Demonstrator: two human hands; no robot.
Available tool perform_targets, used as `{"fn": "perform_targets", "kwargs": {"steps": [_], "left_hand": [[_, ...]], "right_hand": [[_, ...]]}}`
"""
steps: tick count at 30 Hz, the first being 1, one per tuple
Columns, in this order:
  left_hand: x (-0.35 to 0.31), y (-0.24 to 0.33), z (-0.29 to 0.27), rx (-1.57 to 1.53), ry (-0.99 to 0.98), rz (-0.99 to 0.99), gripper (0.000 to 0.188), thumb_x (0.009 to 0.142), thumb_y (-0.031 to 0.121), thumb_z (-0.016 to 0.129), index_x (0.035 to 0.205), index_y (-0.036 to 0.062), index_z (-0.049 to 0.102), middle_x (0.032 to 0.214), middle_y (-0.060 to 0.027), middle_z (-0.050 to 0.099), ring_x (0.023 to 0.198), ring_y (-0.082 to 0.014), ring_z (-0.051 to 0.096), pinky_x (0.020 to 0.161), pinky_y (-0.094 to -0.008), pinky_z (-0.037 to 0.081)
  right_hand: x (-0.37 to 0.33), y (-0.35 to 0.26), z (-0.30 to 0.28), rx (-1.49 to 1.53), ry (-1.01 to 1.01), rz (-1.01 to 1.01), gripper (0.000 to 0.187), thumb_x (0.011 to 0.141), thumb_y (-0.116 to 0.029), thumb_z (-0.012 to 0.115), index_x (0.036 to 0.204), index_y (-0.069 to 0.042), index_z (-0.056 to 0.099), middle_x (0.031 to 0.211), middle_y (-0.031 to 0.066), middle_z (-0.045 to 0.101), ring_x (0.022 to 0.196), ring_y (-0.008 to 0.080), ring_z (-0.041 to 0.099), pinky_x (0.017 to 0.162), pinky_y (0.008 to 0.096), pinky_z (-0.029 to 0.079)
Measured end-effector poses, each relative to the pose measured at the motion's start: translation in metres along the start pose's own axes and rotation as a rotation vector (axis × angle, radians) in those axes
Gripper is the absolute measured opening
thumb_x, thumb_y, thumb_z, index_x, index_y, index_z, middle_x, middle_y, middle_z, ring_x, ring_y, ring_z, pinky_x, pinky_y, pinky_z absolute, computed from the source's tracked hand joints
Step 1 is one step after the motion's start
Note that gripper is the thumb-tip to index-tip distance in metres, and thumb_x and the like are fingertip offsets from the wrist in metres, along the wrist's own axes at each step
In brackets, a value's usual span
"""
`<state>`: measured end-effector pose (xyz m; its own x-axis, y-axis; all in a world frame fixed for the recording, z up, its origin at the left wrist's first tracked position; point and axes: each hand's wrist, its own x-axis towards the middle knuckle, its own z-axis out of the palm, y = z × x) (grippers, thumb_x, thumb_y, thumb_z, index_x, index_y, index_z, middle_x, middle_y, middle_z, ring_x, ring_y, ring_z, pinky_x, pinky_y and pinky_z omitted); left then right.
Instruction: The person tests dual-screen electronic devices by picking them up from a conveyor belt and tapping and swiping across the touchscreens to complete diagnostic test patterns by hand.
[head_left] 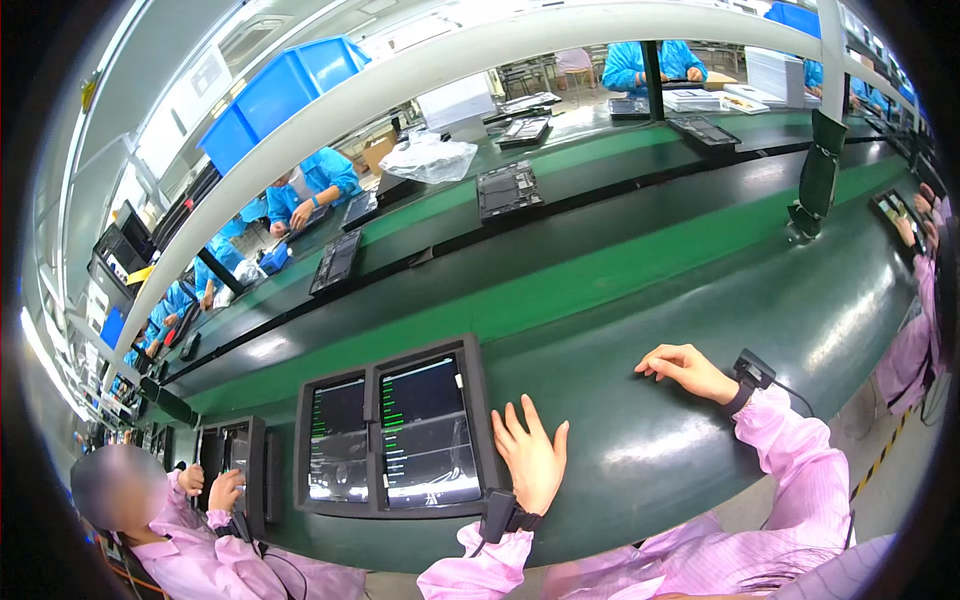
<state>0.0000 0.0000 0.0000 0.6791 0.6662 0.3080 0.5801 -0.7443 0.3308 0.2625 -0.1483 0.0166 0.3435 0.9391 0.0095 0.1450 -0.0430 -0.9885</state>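
Note:
My left hand (530, 455) lies flat with spread fingers, close against the right edge of a dark foam tray (490, 420). Nothing is in it. Two tablets sit side by side in the tray, a left tablet (338, 440) and a right tablet (428, 430), both screens dark with green and white lines. A small white piece sits at the right tablet's upper right edge. My right hand (692, 372) is over the green bench to the right, apart from the tray, its fingers loosely bent and holding nothing. Each wrist wears a black strapped device.
A conveyor line (600, 200) runs behind the green bench (620, 480), carrying opened tablets (508, 190). A post (820, 175) rises at the right. On my left a co-worker handles another tray (255, 460); another person works at far right. People in blue sit across the line.

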Motion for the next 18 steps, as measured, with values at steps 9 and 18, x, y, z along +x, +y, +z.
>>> {"fn": "perform_targets", "kwargs": {"steps": [9,18], "left_hand": [[0.012,-0.011,0.012,0.083,0.080,-0.020,0.080,0.091,0.047,0.062,0.143,-0.0069,0.035,0.138,-0.0356,0.037,0.134,-0.0503,0.030,0.107,-0.0592,0.030],[0.017,0.008,-0.005,-0.168,0.139,0.177,0.044,0.088,0.022,0.069,0.119,-0.0041,0.054,0.111,-0.0233,0.051,0.105,-0.0390,0.050,0.089,-0.0471,0.043]], "right_hand": [[0.010,0.002,-0.004,-0.061,-0.013,-0.099,0.029,0.101,-0.024,0.055,0.110,-0.001,0.070,0.105,0.0072,0.070,0.093,0.0141,0.061,0.086,0.0295,0.050],[0.008,0.000,-0.001,-0.107,-0.009,-0.129,0.027,0.101,-0.022,0.055,0.110,0.000,0.070,0.103,0.0068,0.069,0.092,0.0137,0.062,0.086,0.0287,0.050]]}}
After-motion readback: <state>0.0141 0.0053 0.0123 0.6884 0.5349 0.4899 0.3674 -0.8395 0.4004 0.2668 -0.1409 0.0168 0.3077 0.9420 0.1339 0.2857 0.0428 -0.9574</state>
